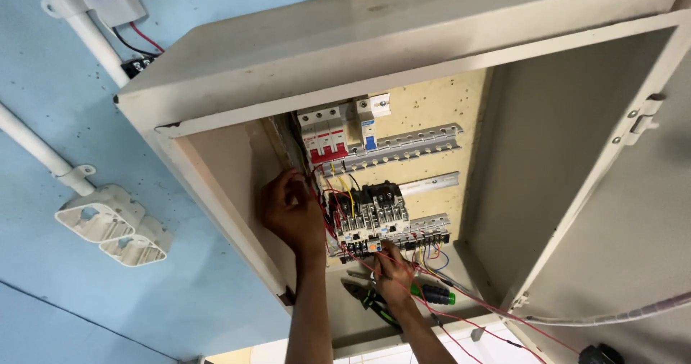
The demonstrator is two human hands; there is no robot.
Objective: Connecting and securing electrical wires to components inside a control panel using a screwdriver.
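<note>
Inside, cabinet [216, 155] holding breakers [324, 133], left hand [289, 209], right hand [394, 263] seemingly pinching wires [403, 267].

Both forearms are bare, with no sleeves in view. The left hand [289, 209] and right hand [392, 263] wear no gloves.

— That cabinet [403, 40]: painted metal, matt cream, scuffed along the edges. The backplate [432, 105] inside looks yellowed and speckled.

— And the rails [403, 148]?

— Bare metal, dull silver, slotted. The breakers [324, 135] are smooth plastic, white and red.

— The wires [504, 313]?

— Glossy red plastic sheathing. The pliers [374, 299] have rubbery green-black grips. The wall [65, 69] is matt blue paint, spotted.
</note>
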